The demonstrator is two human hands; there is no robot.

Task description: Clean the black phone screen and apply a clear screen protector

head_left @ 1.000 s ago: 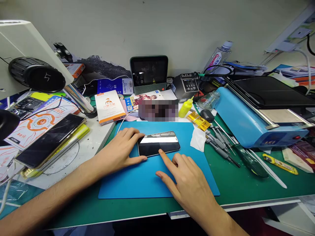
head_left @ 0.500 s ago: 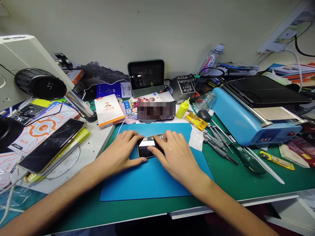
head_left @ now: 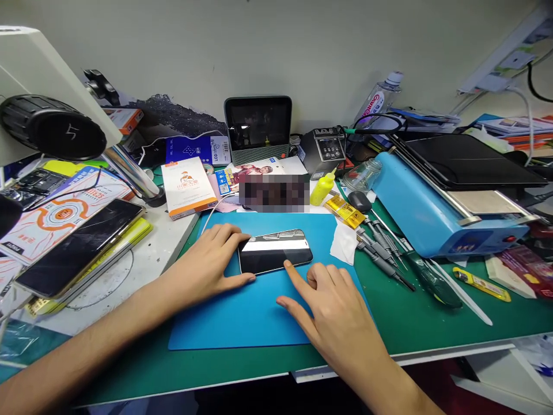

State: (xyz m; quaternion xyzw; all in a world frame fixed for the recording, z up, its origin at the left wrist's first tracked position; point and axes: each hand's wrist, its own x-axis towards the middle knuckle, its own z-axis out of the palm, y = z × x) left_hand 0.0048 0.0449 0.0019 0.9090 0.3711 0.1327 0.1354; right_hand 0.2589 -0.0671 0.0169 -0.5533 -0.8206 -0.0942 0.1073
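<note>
A smartphone [head_left: 276, 253] with a dark, glossy screen lies face up on the blue mat [head_left: 242, 323], reflecting a bright white band. Around its left end, my left hand [head_left: 216, 256] grips it, thumb at the near corner and fingers at the far one. My right hand [head_left: 339, 308] is at the near side of the phone, with the index fingertip at its near edge toward the right. The thumb of that hand is spread away from the index finger, the other fingers are curled, and nothing is held in it.
Right of the mat lie screwdrivers [head_left: 380, 253], a green-handled tool [head_left: 436, 282] and a yellow cutter [head_left: 481, 283], below a blue machine [head_left: 432, 213]. A yellow bottle [head_left: 322, 187] stands behind. At left, another phone [head_left: 82, 248] rests near a microscope [head_left: 56, 127].
My right hand has moved off the phone's top and right end toward me, uncovering the screen. My left hand stays at the left end. The view has shifted slightly.
</note>
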